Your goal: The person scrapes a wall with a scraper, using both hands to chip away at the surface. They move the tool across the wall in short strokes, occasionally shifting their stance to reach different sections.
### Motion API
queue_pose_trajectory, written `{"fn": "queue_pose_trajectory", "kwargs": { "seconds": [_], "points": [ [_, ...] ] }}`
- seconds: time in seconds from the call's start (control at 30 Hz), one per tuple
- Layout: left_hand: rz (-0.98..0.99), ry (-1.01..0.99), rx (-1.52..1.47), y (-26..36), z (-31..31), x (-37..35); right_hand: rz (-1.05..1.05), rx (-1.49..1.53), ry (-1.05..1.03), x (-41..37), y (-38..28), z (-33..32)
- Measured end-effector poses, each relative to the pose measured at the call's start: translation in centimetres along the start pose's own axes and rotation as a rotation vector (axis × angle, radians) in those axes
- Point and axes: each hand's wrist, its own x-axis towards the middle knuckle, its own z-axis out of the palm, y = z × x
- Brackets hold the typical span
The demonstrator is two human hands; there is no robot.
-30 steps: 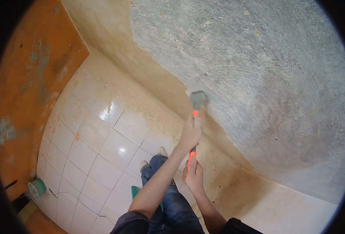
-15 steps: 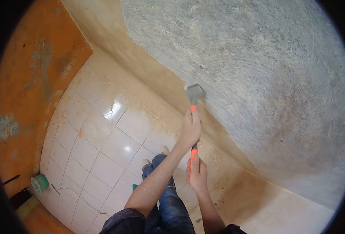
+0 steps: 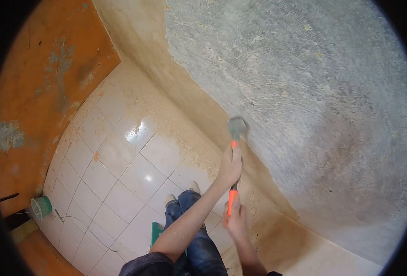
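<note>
Scraper (image 3: 235, 134) and both your hands sit lower and slightly right in the view compared with half a second ago; whole view slid too, so can't tell how much of that is real travel. You've got it two-handed: left hand (image 3: 231, 168) wrapped round the shaft below the orange collar (image 3: 234, 144), right hand (image 3: 236, 220) closed on the orange grip (image 3: 232, 200) at the tail end. Long axis runs nearly straight up the view, right hand to left hand to blade (image 3: 237, 124), top leaning a touch right. So blade lies ahead of your grip, left hand nearer, right hand farther back. Blade sits at the border of the beige band (image 3: 196, 103) and the rough grey patch (image 3: 277, 78). Key relation, I'd judge: blade against that border. Blurred, can't tell if its edge touches or stands just off.
</note>
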Motion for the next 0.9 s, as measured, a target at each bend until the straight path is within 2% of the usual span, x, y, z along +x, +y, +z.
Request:
{"fn": "queue_pose_trajectory", "kwargs": {
  "seconds": [0.13,0.23,0.3,0.4,0.47,0.57,0.63,0.7,0.77,0.83,0.9],
  "points": [
    [-0.08,-0.038,-0.125,-0.1,0.1,-0.4,-0.03,-0.064,0.049,0.0,0.7,0.0],
    [0.026,-0.03,-0.024,0.3,0.4,-1.0,-0.011,0.007,0.009,-1.2,1.5,-0.5],
    [-0.071,0.021,-0.115,0.9,0.3,0.0,-0.032,-0.043,0.018,0.0,-0.1,-0.1],
    [-0.126,-0.023,-0.122,1.3,-0.7,0.6,-0.082,-0.094,0.015,0.4,-0.2,-0.1],
    [-0.118,-0.052,-0.106,1.1,0.2,-0.6,-0.114,-0.081,-0.002,0.1,0.2,0.1],
    [-0.119,-0.064,-0.12,1.4,0.1,0.0,-0.025,-0.06,0.064,-0.7,0.1,-0.1],
    [-0.111,-0.034,-0.155,2.0,-0.4,0.2,-0.093,-0.115,0.049,0.5,-0.1,0.0],
    [-0.201,-0.071,-0.152,2.5,-0.7,-0.6,-0.079,-0.089,0.053,-0.6,0.2,0.2],
    [-0.151,-0.077,-0.103,2.2,-0.6,-0.8,-0.073,-0.047,0.051,-0.2,0.1,0.6],
    [-0.118,-0.085,-0.055,2.0,-0.7,-0.7,-0.166,-0.169,0.021,0.7,0.2,0.4],
    [-0.113,-0.045,-0.171,2.1,-1.3,0.7,-0.15,-0.13,0.018,1.0,0.4,0.9]
  ]
}}
